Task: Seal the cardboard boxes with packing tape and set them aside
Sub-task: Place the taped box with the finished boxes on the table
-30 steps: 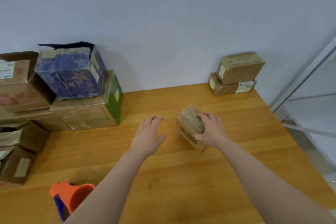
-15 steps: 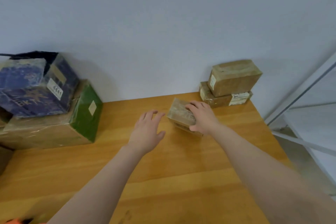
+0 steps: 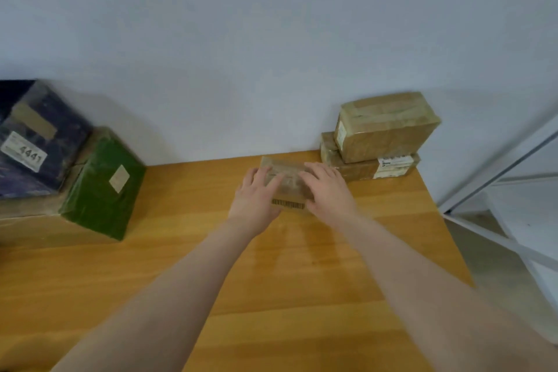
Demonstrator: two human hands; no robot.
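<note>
Head view: clasping small taped cardboard box (image 3: 287, 176) with left hand (image 3: 256, 200) and right hand (image 3: 328, 194), beside stacked boxes (image 3: 386, 130).

Person's arms and hands, head view. Left forearm (image 3: 169, 290) and right forearm (image 3: 422, 275): both bare along the whole length in view, with bare skin running unbroken from the lower edge of the view to the wrists. Each forearm looks broad near the camera and tapers evenly to a narrower wrist, an effect of the wide-angle lens. Left hand (image 3: 256, 196) and right hand (image 3: 327, 190): bare, seen from the back, with knuckles faintly marked and fingers (image 3: 314, 170) slender and rounded at the tips. Nail detail is too blurred to make out. The outlines of the right forearm are soft with blur.
</note>
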